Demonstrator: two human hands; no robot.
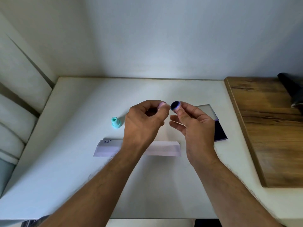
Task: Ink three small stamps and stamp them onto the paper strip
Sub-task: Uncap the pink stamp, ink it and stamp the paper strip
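My left hand (pixel 144 123) is raised above the white table (pixel 73 169), pinching a small pink piece (pixel 162 104), a stamp or its cap, at the fingertips. Beside it, my right hand (pixel 195 126) holds a purple stamp (pixel 175 106) between thumb and forefinger, its dark inked face turned toward me. A teal stamp (pixel 116 122) stands upright on the table to the left. The white paper strip (pixel 167 149) lies below my hands, partly hidden by my left forearm, with one blue smiley print (pixel 107 141) at its left end. The open ink pad (pixel 219 128) sits behind my right hand.
A wooden board (pixel 268 128) lies on the right of the table, with a dark object (pixel 293 89) at its far corner. A white wall closes the back, and cushions (pixel 19 99) line the left side.
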